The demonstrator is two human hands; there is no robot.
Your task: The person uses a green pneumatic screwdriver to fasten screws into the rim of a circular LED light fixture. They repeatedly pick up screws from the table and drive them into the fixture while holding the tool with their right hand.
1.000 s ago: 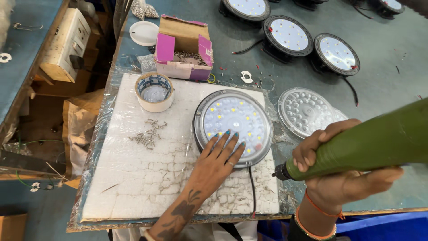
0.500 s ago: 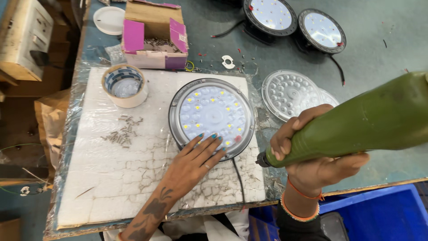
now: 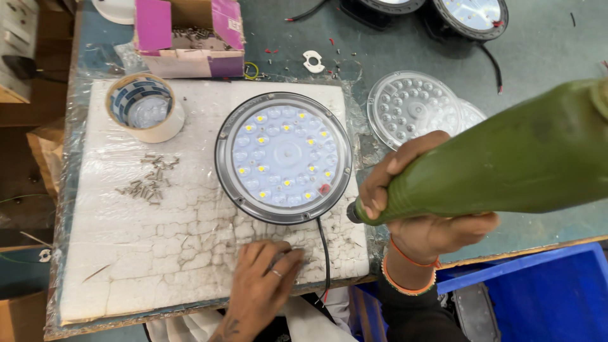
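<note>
Gripping a green screwdriver [image 3: 506,158], right-hand fingers [image 3: 386,183] curl; left fingers [image 3: 278,266] spread flat; cardboard box [image 3: 190,60] holds screws [image 3: 193,39]

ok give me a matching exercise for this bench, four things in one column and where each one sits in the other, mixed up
Things:
1. tape roll
2. loose screws
3. round lamp
4. clear lens plate

Places:
A. off the white board, on the green table to the right
B. far left corner of the white board
C. middle of the white board, cable trailing toward the person
D. left part of the white board, nearer the person than the tape

Pairs: 1-B, 2-D, 3-C, 4-A
</note>
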